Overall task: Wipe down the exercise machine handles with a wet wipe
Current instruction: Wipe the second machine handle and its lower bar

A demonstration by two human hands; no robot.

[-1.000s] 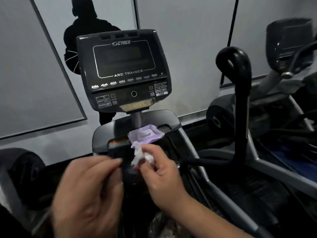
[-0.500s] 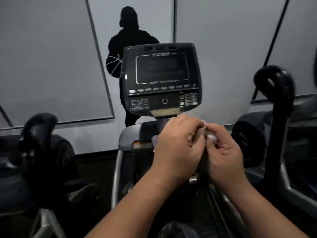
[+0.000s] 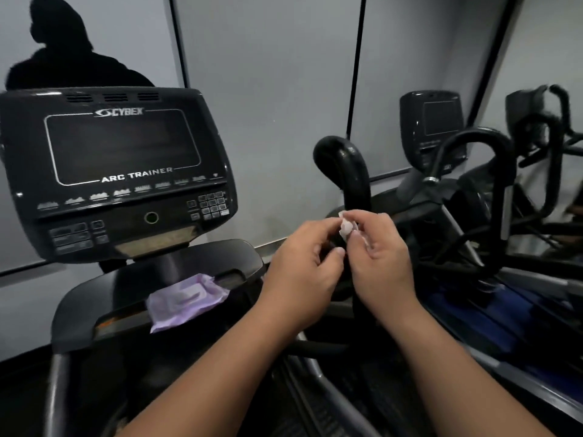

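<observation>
White crumpled wet wipe is pinched between both hands, left hand and right hand, just in front of the upright black handle at 12 o'clock, right hand looking a touch closer.

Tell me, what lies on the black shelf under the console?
A purple wipe pack lies flat on the shelf. The left hand hides the shelf's right end.
</observation>
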